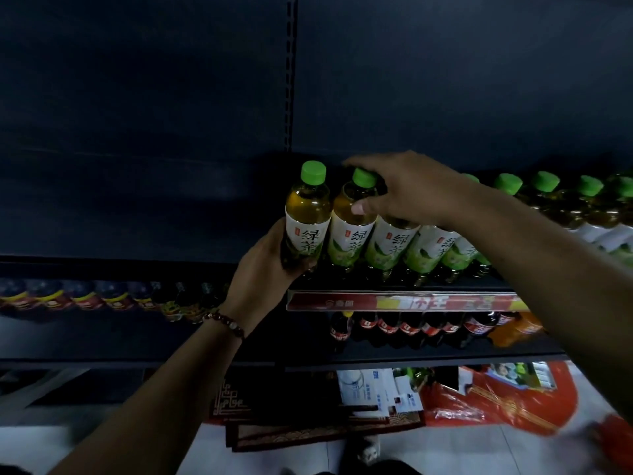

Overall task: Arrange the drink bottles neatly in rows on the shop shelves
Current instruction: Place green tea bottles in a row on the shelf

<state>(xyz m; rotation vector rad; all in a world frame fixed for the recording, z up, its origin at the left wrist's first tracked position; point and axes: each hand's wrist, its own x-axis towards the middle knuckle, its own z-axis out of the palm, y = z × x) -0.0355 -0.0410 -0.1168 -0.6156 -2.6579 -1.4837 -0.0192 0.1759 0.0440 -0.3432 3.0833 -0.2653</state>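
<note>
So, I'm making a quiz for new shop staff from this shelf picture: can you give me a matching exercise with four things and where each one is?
Things:
1. left hand
2. right hand
3. cola bottles
4. price strip

Places:
A. on the shelf below the green tea row
B. round the lower body of the end green tea bottle
C. along the front edge of the green tea shelf
D. over the cap of the second green tea bottle

Pairs: 1-B, 2-D, 3-A, 4-C
</note>
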